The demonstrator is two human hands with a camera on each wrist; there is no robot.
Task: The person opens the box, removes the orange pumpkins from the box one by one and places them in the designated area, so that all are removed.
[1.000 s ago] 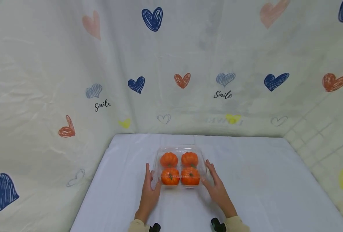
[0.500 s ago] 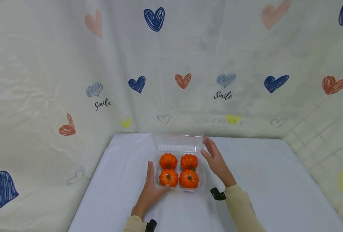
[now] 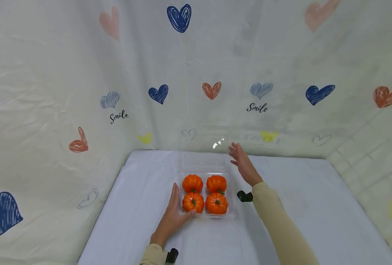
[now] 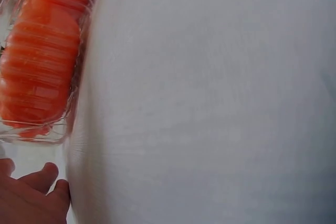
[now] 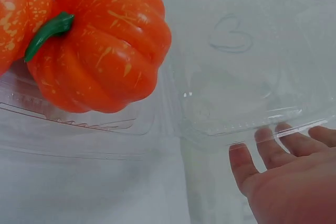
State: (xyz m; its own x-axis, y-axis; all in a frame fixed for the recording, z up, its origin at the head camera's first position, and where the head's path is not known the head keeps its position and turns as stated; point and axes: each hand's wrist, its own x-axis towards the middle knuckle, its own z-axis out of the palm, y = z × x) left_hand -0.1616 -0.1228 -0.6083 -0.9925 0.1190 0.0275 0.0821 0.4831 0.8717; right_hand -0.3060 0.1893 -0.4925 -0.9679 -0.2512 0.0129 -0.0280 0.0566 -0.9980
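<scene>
A clear plastic clamshell container (image 3: 230, 213) stands on the white table, its hinged lid (image 3: 204, 158) raised at the back. Inside sit several orange toy pumpkins (image 3: 217, 203) with green stems, one of them large in the right wrist view. At the container's front left corner is my left hand (image 3: 173, 219), fingers straight along the left side and thumb by the front rim; firm contact is hard to make out. My right hand (image 3: 245, 165) is at the lid's right edge with its fingers extended. In the right wrist view, the fingertips (image 5: 265, 135) are at that edge.
A white cloth covers the table (image 3: 282, 206). Behind it hangs a pale curtain (image 3: 216, 55) printed with hearts and the word "Smile". Dark wrist cameras (image 3: 245, 196) show beside both beige sleeves (image 3: 278, 213).
The lid has swung up and back from over the pumpkins. My right hand has moved up and away with it. My left thumb has shifted to the container's front rim.
</scene>
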